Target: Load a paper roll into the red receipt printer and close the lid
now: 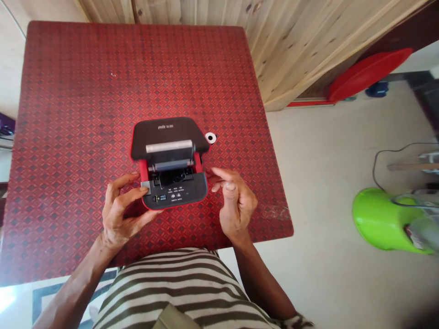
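A small black-and-red thermal printer [192, 189] lies on the red patterned table, its lid [168, 132] raised and its inside showing. White lettering and icons mark its front panel. My left hand [121, 208] grips the front left corner: a finger presses on a grey tab [146, 188], another rests at the side, and the thumb lies along the front edge. By the printer's right side is my right hand [236, 201], with its fingers partly stretched out and its thumb apart. Whether those fingertips touch the casing I cannot tell. A small white roll [211, 137] with a black centre sits beside the lid.
The table [103, 82] has a patterned red cover and its right edge drops to a pale floor. On the floor at right are a bright green bucket [373, 219] and a dark cable [375, 157]. A red basin [370, 73] leans by the wooden wall [281, 41].
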